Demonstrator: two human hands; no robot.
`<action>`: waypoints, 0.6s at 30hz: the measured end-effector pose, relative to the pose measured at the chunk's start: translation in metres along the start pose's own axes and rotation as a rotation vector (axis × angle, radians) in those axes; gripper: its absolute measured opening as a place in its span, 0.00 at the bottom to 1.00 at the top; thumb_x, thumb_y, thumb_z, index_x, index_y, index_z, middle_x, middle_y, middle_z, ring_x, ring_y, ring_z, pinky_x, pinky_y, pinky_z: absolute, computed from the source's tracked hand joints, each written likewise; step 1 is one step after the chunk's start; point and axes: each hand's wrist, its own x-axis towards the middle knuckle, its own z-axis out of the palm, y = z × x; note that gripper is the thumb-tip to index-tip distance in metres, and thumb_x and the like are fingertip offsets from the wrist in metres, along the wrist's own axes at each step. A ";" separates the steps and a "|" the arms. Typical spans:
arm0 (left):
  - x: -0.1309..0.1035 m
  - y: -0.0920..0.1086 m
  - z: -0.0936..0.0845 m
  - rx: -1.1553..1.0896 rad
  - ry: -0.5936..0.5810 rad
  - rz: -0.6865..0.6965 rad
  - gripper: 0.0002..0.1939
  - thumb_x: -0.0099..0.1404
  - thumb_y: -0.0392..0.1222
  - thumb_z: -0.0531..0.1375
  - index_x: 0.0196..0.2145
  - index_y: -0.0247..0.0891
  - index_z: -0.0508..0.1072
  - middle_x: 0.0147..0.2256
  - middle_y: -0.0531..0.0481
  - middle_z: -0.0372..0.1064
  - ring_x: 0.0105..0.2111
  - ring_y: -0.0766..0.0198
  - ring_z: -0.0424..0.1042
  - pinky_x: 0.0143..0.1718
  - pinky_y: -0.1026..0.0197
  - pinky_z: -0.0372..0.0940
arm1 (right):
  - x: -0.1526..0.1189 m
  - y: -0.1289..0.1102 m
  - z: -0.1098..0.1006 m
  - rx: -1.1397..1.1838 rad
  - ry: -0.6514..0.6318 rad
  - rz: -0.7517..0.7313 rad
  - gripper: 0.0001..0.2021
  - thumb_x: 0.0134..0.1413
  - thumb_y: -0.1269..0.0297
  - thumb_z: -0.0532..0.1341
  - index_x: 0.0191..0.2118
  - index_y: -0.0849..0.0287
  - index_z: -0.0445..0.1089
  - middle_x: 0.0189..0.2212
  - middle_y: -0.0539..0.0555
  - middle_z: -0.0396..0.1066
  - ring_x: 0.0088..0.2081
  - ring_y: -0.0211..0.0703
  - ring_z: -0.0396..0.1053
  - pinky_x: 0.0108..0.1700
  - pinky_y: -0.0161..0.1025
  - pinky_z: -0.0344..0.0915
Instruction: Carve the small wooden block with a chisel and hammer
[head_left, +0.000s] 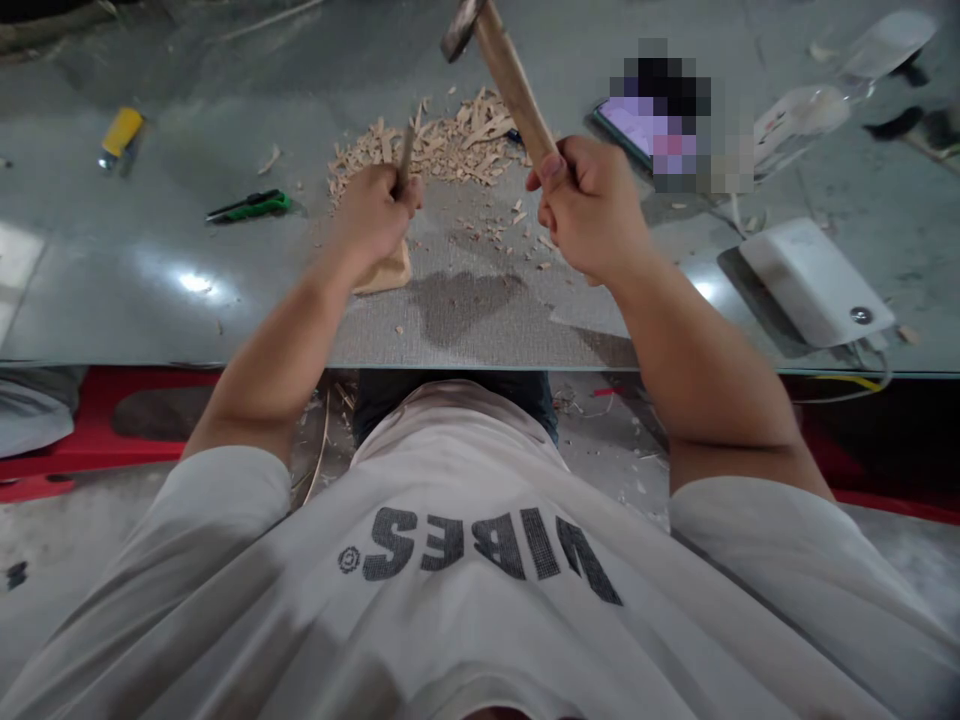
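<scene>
My right hand [596,210] is closed round the wooden handle of a hammer [517,85], whose metal head points up and away at the top of the view. My left hand [375,215] is wrapped round a chisel [406,155], its slim upper end sticking up above the fist. The chisel's lower end is hidden by the hand. Just under the left hand lies a pale wood block [386,272], partly covered by the hand and wrist. Beyond both hands, wood chips [465,135] are heaped on a grey mat [480,300].
To the left on the glass-topped table [255,300] lie a green utility knife [251,206] and a yellow-handled tool [120,138]. At the right are a phone [622,135], a white box-shaped device [814,280] with cables, and a clear plastic bottle [802,125].
</scene>
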 end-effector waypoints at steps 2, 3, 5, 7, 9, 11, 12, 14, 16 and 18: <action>-0.001 0.001 0.008 -0.012 0.002 -0.032 0.20 0.87 0.52 0.55 0.38 0.43 0.78 0.35 0.44 0.77 0.34 0.54 0.74 0.45 0.45 0.73 | 0.000 -0.001 0.000 -0.002 0.002 -0.002 0.16 0.87 0.55 0.58 0.42 0.56 0.70 0.26 0.48 0.62 0.28 0.36 0.56 0.31 0.38 0.49; -0.001 0.002 0.012 -0.021 -0.013 -0.029 0.20 0.86 0.53 0.54 0.38 0.43 0.77 0.35 0.44 0.77 0.33 0.54 0.74 0.44 0.45 0.72 | -0.001 -0.001 0.001 -0.009 0.006 -0.003 0.15 0.87 0.56 0.57 0.42 0.55 0.70 0.26 0.48 0.62 0.28 0.37 0.56 0.31 0.38 0.48; -0.003 0.003 0.015 -0.045 -0.077 0.024 0.21 0.84 0.59 0.56 0.39 0.44 0.78 0.36 0.43 0.79 0.35 0.53 0.75 0.46 0.44 0.73 | -0.001 -0.002 0.001 -0.028 0.008 -0.004 0.15 0.87 0.58 0.56 0.43 0.55 0.70 0.26 0.49 0.62 0.29 0.38 0.57 0.31 0.39 0.49; -0.003 0.006 0.013 -0.071 -0.161 0.092 0.24 0.78 0.68 0.59 0.39 0.47 0.80 0.38 0.42 0.80 0.39 0.50 0.78 0.48 0.40 0.74 | -0.002 -0.003 0.001 -0.045 0.013 -0.005 0.15 0.88 0.59 0.55 0.42 0.55 0.69 0.26 0.49 0.61 0.30 0.38 0.58 0.32 0.39 0.50; -0.003 0.008 0.005 -0.067 -0.270 0.156 0.27 0.71 0.77 0.60 0.40 0.54 0.83 0.37 0.44 0.81 0.45 0.45 0.80 0.51 0.36 0.75 | -0.003 -0.003 0.002 -0.054 0.018 -0.008 0.16 0.88 0.57 0.55 0.43 0.55 0.69 0.26 0.49 0.62 0.31 0.38 0.59 0.33 0.40 0.51; -0.002 0.011 -0.005 -0.041 -0.368 0.233 0.30 0.65 0.85 0.57 0.42 0.63 0.84 0.36 0.45 0.82 0.51 0.42 0.80 0.52 0.33 0.75 | -0.003 -0.003 0.002 -0.067 0.010 -0.019 0.17 0.88 0.54 0.55 0.43 0.54 0.69 0.27 0.49 0.63 0.32 0.38 0.60 0.34 0.41 0.51; -0.002 0.013 -0.009 -0.035 -0.398 0.267 0.32 0.63 0.87 0.54 0.42 0.66 0.83 0.37 0.45 0.83 0.53 0.41 0.80 0.52 0.31 0.74 | -0.004 -0.003 0.002 -0.071 0.003 -0.028 0.17 0.88 0.53 0.56 0.42 0.54 0.70 0.27 0.50 0.63 0.32 0.39 0.60 0.34 0.42 0.51; -0.003 0.016 -0.014 -0.062 -0.401 0.281 0.34 0.62 0.89 0.48 0.41 0.69 0.82 0.39 0.45 0.86 0.55 0.41 0.82 0.51 0.30 0.73 | -0.003 -0.002 0.001 -0.080 -0.009 -0.049 0.17 0.87 0.52 0.56 0.42 0.53 0.69 0.27 0.50 0.63 0.32 0.41 0.60 0.34 0.43 0.50; -0.005 0.018 -0.015 -0.107 -0.397 0.232 0.37 0.60 0.92 0.46 0.38 0.69 0.82 0.38 0.44 0.86 0.54 0.41 0.82 0.50 0.30 0.73 | -0.003 -0.001 0.001 -0.086 -0.015 -0.062 0.16 0.87 0.53 0.56 0.42 0.53 0.69 0.26 0.50 0.63 0.32 0.41 0.59 0.35 0.43 0.49; -0.007 0.019 -0.012 -0.125 -0.426 0.194 0.39 0.59 0.95 0.48 0.36 0.67 0.82 0.34 0.43 0.85 0.53 0.39 0.82 0.50 0.30 0.74 | -0.002 0.000 0.001 -0.094 -0.018 -0.070 0.17 0.88 0.53 0.56 0.42 0.53 0.69 0.27 0.50 0.62 0.32 0.41 0.58 0.36 0.43 0.49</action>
